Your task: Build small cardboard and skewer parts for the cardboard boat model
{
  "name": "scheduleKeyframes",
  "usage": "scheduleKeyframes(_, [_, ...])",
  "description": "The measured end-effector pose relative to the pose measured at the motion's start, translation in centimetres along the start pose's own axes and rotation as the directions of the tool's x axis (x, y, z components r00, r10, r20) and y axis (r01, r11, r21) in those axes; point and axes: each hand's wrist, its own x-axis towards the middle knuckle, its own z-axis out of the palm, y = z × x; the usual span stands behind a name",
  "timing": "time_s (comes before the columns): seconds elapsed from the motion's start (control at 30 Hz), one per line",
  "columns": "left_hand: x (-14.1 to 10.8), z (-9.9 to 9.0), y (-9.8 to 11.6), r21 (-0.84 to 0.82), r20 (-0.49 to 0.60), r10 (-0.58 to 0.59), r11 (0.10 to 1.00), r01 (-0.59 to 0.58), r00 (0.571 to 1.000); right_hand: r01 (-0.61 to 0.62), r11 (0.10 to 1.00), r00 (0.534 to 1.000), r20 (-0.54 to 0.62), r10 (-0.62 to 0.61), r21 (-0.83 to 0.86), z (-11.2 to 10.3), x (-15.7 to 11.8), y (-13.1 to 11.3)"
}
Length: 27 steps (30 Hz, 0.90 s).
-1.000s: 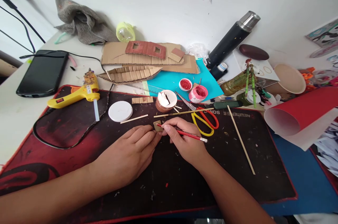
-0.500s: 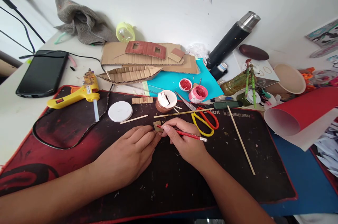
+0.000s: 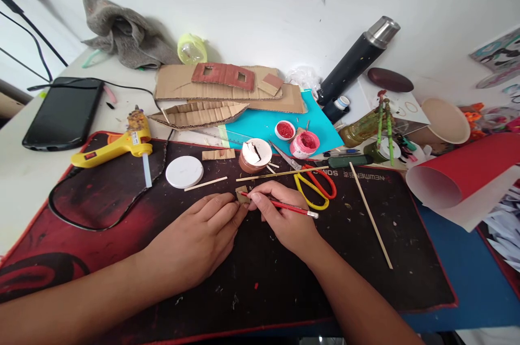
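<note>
A red pencil (image 3: 290, 207) with a white end is gripped in my right hand (image 3: 284, 215), its tip touching a small piece of cardboard (image 3: 242, 194). My left hand (image 3: 209, 226) has its fingers pressed together on the near edge of that piece, which they partly cover. Just beyond my hands stand an opened brown paint jar (image 3: 247, 163) and a thin wooden stick (image 3: 284, 173). Close to the right hand lie scissors (image 3: 314, 187) with yellow and red handles. A shorter stick (image 3: 205, 183) and a round white lid (image 3: 184, 171) rest beyond the left hand.
A yellow glue gun (image 3: 117, 147) with its cord lies left on the dark mat (image 3: 264, 291). Behind are a cardboard boat shape (image 3: 199, 115), a red-painted cardboard piece (image 3: 223, 77) and a pink paint jar (image 3: 304, 145). A black thermos (image 3: 353, 63) leans at the wall; rolled red paper (image 3: 467, 169) sits right.
Both hands, the pencil and the small cardboard piece look almost the same as before. The view has shifted very slightly.
</note>
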Motion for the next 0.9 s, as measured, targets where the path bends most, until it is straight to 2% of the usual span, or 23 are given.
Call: scheduleKeyframes(0.9, [-0.03, 0.04, -0.01, 0.009, 0.001, -0.004, 1.0, 0.004, 1.0, 0.022, 0.999, 0.999, -0.033, -0.02, 0.041, -0.03, 0.03, 0.05])
